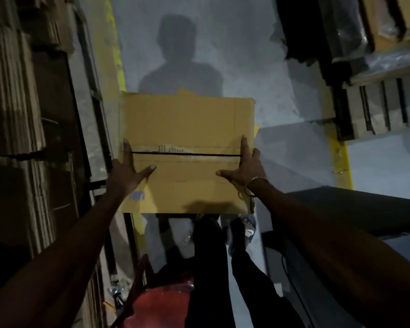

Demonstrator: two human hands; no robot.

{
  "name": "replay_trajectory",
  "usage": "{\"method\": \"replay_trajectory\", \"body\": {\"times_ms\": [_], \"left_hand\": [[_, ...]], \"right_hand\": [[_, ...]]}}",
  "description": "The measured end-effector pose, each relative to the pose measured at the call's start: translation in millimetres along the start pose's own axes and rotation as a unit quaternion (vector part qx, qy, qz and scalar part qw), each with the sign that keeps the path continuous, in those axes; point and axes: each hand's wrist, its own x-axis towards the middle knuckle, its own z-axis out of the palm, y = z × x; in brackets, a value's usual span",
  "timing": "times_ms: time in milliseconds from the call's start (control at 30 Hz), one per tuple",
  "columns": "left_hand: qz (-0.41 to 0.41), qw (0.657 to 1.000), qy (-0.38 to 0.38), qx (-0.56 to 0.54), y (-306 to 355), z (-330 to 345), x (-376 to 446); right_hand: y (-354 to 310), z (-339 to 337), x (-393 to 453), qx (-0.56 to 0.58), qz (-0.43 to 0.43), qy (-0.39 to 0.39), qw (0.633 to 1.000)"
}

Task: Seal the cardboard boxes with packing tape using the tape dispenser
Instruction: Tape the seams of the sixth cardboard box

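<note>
Hands, left [124, 172] and right [243, 169], flank flat-topped corrugated cardboard box [187, 129].

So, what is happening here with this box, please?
A person holds a cardboard box from both sides, the left hand and the right hand pressed flat with straight fingers at each end of the top seam. The flaps are closed, but a dark gap shows and no fresh tape is visible. No tape dispenser is in view.

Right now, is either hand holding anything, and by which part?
Both hold the box, one at each end of its top seam: the left hand at the left edge, the right hand at the right edge, fingers straight, thumbs on top.
</note>
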Motion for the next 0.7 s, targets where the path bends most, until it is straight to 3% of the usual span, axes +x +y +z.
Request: {"method": "replay_trajectory", "body": {"times_ms": [200, 367, 500, 633, 700], "left_hand": [[-0.018, 0.999, -0.033, 0.017, 7, -19, -42], [-0.010, 0.999, 0.017, 0.029, 44, -56, -111], [-0.009, 0.990, 0.141, -0.015, 97, -85, -199], [0.058, 0.956, 0.287, -0.026, 159, -96, -286], [0.074, 0.954, 0.291, -0.008, 192, -96, -326]], "right_hand": [[-16, -26, -31, -0.022, -0.001, -0.028, 0.999], [-14, -79, -84, 0.006, 0.000, -0.031, 1.000], [-14, -136, -160, 0.068, -0.026, 0.060, 0.996], [9, -190, -241, 0.065, -0.031, 0.226, 0.971], [34, -222, -283, 0.064, -0.010, 0.282, 0.957]]}}
